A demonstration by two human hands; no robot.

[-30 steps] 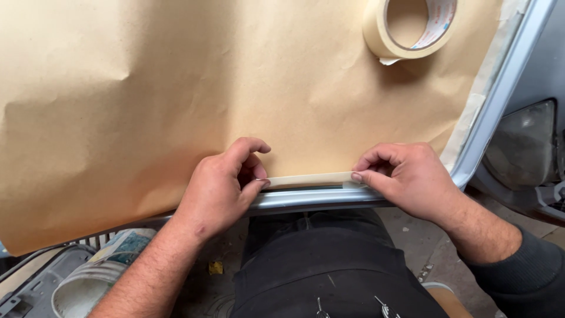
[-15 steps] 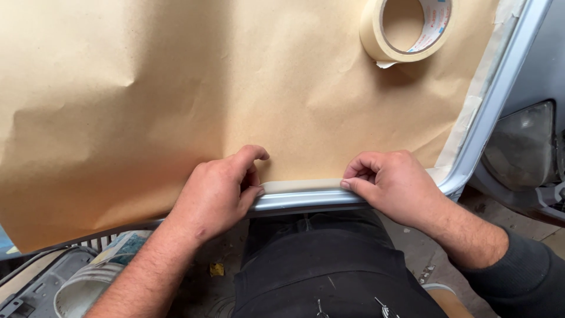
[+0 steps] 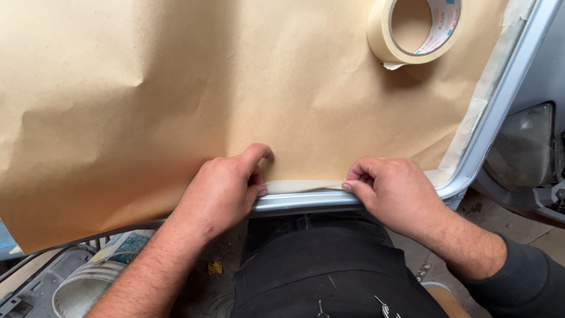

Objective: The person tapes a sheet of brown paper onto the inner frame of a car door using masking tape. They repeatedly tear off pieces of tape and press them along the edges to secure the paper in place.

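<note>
A short strip of pale masking tape (image 3: 303, 186) runs sideways along the brown paper sheet's (image 3: 176, 106) edge, pinched between left hand (image 3: 220, 191) and right hand (image 3: 397, 191).

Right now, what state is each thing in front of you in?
Brown paper sheet: spread flat over the panel, lightly creased.
Strip of tape: lying along the paper's lower edge, between both hands.
Left hand: fingers pressing the strip's left end.
Right hand: fingertips pinching the strip's right end.
Tape roll: resting on the paper, loose end sticking out.
Metal edge: bare below the strip.
</note>
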